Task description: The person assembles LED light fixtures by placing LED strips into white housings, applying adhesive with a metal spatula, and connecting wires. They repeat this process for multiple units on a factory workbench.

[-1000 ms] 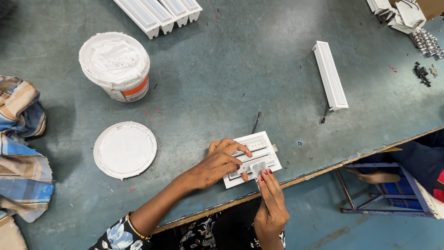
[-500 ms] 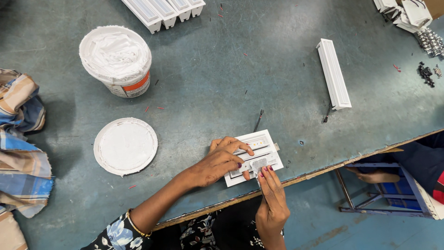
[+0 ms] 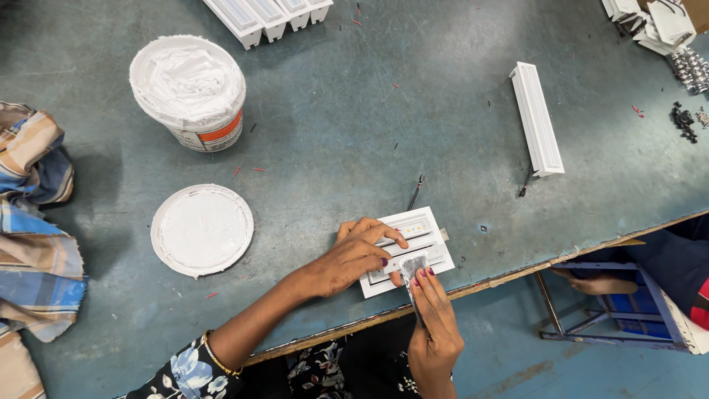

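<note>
A small white rectangular light fixture lies near the front edge of the grey-green table. My left hand lies flat on it, fingers spread, pressing it down. My right hand comes up from below the table edge and pinches a small flat metal blade smeared with white paste, its tip on the fixture. An open bucket of white paste stands at the upper left, and its round white lid lies flat below it.
A long white fixture lies at the right. Several more white fixtures sit along the far edge. Folded checked cloth lies at the left edge. Small parts are at the upper right. Another person's foot shows under the table.
Both hands stay on the small fixture. The right hand's blade has shifted slightly along it. Nothing else on the table has moved.
</note>
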A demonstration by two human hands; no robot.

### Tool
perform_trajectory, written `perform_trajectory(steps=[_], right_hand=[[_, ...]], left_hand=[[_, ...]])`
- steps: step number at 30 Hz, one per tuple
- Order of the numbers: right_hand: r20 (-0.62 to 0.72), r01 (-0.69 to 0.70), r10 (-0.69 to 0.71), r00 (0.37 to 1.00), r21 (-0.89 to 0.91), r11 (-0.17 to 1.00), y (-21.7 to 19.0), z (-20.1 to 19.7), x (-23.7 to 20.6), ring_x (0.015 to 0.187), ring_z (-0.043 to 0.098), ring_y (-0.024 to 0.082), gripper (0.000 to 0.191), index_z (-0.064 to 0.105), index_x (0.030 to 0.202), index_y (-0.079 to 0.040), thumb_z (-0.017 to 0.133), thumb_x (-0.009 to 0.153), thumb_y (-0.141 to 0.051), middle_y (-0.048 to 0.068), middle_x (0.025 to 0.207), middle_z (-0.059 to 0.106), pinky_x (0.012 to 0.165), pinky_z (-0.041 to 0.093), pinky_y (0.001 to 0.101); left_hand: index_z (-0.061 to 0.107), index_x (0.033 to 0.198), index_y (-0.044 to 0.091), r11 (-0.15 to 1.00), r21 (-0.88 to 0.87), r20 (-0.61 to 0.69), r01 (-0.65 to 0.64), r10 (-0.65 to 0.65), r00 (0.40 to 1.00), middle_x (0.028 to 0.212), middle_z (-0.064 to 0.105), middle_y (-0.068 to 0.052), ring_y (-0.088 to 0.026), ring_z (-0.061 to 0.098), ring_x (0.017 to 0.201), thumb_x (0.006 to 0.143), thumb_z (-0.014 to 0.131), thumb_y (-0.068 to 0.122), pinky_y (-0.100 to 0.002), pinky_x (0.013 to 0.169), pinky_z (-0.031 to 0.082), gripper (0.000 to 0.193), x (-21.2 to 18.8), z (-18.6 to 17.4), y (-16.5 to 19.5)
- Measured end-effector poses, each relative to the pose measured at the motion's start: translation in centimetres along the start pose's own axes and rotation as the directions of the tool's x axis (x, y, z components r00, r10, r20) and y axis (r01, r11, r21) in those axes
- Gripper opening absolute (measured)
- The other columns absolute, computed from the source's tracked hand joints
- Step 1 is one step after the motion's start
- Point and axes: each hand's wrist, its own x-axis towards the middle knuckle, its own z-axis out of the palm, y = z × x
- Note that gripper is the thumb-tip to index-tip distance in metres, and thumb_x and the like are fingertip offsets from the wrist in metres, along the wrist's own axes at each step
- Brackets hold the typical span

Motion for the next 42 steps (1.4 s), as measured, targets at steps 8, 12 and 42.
perform_trajectory(steps=[8, 12, 42], right_hand=[[0.017, -0.004, 0.004, 1.000, -0.012, 1.000, -0.2, -0.8, 0.0, 0.133, 0.062, 0.033, 0.054, 0.071, 0.121, 0.000, 0.051, 0.076, 0.020, 0.015, 0.128, 0.071, 0.114, 0.047, 0.0429], [0.002, 0.022, -0.022, 1.000, -0.047, 0.999, -0.9, -1.9, 0.9, 0.131, 0.065, 0.031, 0.046, 0.071, 0.121, -0.001, 0.057, 0.082, 0.019, 0.013, 0.126, 0.072, 0.113, 0.049, 0.0411], [0.010, -0.435, 0.436, 0.900, 0.096, 0.895, 1.3, -5.3, 6.5, 0.088, 0.070, 0.009, 0.024, 0.076, 0.112, 0.002, 0.073, 0.091, -0.009, 0.006, 0.096, 0.078, 0.082, 0.053, 0.0235]], left_hand=[[0.079, 0.108, 0.011, 0.999, -0.014, -0.013, -0.029, 0.029, 0.999, 0.147, 0.054, 0.002, -0.019, 0.032, 0.144, 0.097, 0.041, 0.028, -0.043, 0.123, 0.011, 0.044, 0.0, 0.0, -0.1], [0.083, 0.098, 0.016, 1.000, 0.000, 0.007, -0.003, 0.003, 1.000, 0.144, 0.053, 0.002, -0.019, 0.031, 0.142, 0.096, 0.039, 0.027, -0.043, 0.123, 0.010, 0.046, 0.0, -0.1, 0.3], [0.083, 0.100, 0.026, 0.998, 0.028, 0.000, -0.053, 0.053, 0.999, 0.142, 0.054, 0.000, -0.022, 0.031, 0.142, 0.097, 0.043, 0.034, -0.044, 0.122, 0.008, 0.040, 0.0, -0.2, 0.7]])
